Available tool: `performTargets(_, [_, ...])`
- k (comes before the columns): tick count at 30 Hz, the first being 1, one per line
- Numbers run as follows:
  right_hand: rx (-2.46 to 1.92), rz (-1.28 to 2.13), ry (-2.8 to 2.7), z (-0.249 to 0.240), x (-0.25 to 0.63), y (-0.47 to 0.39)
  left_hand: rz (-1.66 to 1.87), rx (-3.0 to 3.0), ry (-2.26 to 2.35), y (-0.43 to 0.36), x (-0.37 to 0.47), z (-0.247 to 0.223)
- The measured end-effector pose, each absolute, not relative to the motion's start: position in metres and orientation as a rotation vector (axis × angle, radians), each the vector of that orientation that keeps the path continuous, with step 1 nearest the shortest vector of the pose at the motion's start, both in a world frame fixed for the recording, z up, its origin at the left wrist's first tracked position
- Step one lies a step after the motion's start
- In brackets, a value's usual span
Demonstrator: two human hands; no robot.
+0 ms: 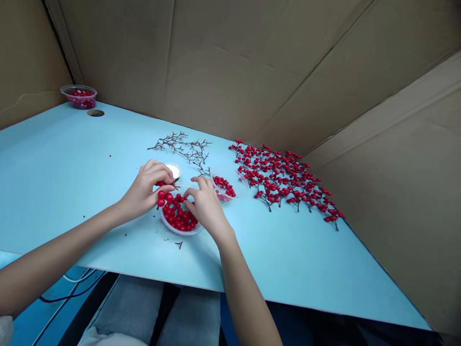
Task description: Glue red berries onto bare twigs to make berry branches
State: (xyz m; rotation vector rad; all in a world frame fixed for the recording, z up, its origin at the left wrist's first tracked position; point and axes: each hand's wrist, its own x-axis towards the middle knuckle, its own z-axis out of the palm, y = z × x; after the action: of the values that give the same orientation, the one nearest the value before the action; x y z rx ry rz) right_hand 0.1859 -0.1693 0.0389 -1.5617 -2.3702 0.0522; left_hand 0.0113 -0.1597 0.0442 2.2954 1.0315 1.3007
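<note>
My left hand [146,190] is closed on a brown twig with several red berries [162,198] on it, held just above the left rim of a clear bowl. That bowl [183,232] holds many loose red berries [179,218]. Over its right side is my right hand [206,204], fingers bent down toward the berries; whether a berry is between the fingertips is hidden. Behind my left hand's fingers stands a small round dish of white stuff [174,171]. A second clear container with smaller red berries [224,187] sits just beyond my right hand.
Bare brown twigs [190,150] lie behind the hands. Many berry-covered branches [284,178] spread at the right. Another berry container [79,98] stands at the far left corner beside a table hole [95,113]. Cardboard walls [230,72] border the blue table [288,259].
</note>
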Motion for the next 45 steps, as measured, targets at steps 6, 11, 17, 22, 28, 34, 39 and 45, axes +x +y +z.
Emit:
performTargets(6, [-1.161,0.3,-1.966,0.049,0.189,-0.179,1.283,2.205,0.954,-0.16,0.012,0.045])
performTargets(11, [-1.065,0.421,-1.827,0.05,0.18,-0.186,1.275,2.199,0.916,-0.16,0.013,0.043])
performTargets(17, [-1.052,0.428,-1.811,0.049,0.177,-0.188,1.247,2.229,0.929,-0.161,0.012,0.045])
performTargets(22, [-1.037,0.391,-1.847,0.051,0.177,-0.189,1.249,2.255,0.953,-0.162,0.011,0.046])
performTargets(28, [-0.999,0.385,-1.885,0.051,0.177,-0.189,1.255,2.256,0.941,-0.164,0.013,0.046])
performTargets(34, [-0.97,0.434,-1.808,0.049,0.176,-0.189,1.321,2.178,0.932,-0.166,0.015,0.045])
performTargets(39, [-0.949,0.48,-1.733,0.047,0.175,-0.19,1.344,2.069,0.939,-0.167,0.018,0.042])
performTargets(45, [-0.897,0.553,-1.653,0.042,0.173,-0.19,1.372,1.953,0.905,-0.167,0.022,0.04])
